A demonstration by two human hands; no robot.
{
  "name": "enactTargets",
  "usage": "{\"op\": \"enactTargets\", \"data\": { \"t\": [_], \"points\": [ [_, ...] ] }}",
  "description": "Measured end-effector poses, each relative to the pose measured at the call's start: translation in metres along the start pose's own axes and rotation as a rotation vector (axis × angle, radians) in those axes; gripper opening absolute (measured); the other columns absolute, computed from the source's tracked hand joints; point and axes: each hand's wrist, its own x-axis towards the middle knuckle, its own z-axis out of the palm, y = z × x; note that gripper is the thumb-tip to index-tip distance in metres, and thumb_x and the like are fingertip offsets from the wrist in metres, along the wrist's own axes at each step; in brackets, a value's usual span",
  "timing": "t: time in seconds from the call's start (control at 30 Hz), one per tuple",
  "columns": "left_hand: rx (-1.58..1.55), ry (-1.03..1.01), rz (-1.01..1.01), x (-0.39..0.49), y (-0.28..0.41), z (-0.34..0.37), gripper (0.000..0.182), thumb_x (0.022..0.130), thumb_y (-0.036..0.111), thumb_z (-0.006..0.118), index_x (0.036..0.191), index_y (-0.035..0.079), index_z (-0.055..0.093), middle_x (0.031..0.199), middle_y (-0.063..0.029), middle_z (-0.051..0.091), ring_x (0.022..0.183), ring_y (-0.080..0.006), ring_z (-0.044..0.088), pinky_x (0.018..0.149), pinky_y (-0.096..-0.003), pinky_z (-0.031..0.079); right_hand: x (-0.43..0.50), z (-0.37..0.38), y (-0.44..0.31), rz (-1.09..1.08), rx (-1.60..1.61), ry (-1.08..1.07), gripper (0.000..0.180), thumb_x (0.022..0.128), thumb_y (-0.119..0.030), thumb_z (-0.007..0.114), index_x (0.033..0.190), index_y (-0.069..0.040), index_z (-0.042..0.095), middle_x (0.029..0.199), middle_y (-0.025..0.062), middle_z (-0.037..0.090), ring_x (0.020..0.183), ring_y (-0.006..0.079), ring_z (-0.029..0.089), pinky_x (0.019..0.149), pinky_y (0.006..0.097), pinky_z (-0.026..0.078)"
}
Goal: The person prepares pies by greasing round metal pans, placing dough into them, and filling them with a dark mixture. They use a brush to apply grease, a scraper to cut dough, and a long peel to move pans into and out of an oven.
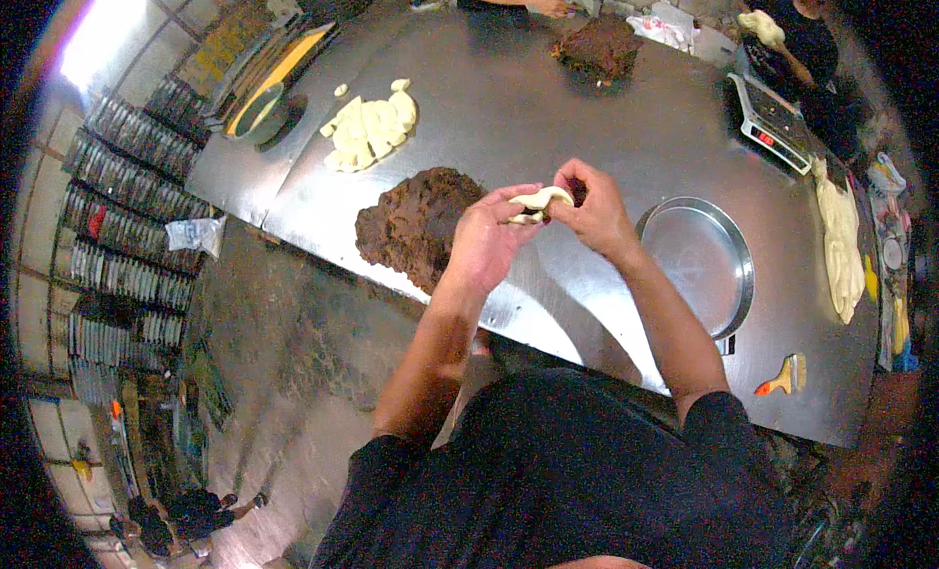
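Note:
Between my two hands is a small piece of pale dough [544,198], folded around something dark that looks like brown filling. My left hand [484,239] cradles it from below with the fingers curved. The thumb and forefinger of my right hand [600,211] pinch its right edge. Just left of my left hand, a large mound of brown filling [418,220] rests on the metal table [499,92]. Farther left lies a cluster of cut dough pieces [370,132], with a couple of loose ones beside it. A round metal pan [693,268] stands by my right forearm.
A digital scale [774,125], a long strip of dough [840,250] and a brush [788,376] are on the right. Another filling mound [600,48] sits at the far side, near a co-worker's hand [550,2]. A bowl [260,118] stands at the left.

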Motion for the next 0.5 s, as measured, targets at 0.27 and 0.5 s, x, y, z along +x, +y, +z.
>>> {"op": "enactTargets", "data": {
  "t": [0.27, 0.5],
  "points": [
    [0.006, 0.098, 0.103, -0.019, 0.005, 0.064, 0.036, 0.101, 0.014, 0.049, 0.133, -0.002, 0.051, 0.119, -0.0135, 0.062, 0.109, -0.0229, 0.059, 0.096, -0.0367, 0.048, -0.052, -0.015, -0.057, -0.209, -0.241, 0.35, 0.025, 0.073, -0.012, 0.079, 0.094, -0.009, 0.065, 0.094, 0.0104, 0.063, 0.085, 0.0275, 0.064, 0.072, 0.0389, 0.051],
    [0.124, 0.072, 0.053, -0.023, 0.015, 0.089, 0.04, 0.101, 0.012, 0.049, 0.139, 0.0, 0.049, 0.116, -0.0106, 0.066, 0.098, -0.0178, 0.064, 0.082, -0.0287, 0.051, -0.051, -0.035, -0.071, -0.616, -0.542, 0.304, 0.027, 0.072, -0.006, 0.076, 0.095, -0.009, 0.063, 0.088, 0.0085, 0.062, 0.077, 0.0214, 0.062, 0.064, 0.0332, 0.049]
  ]
}}
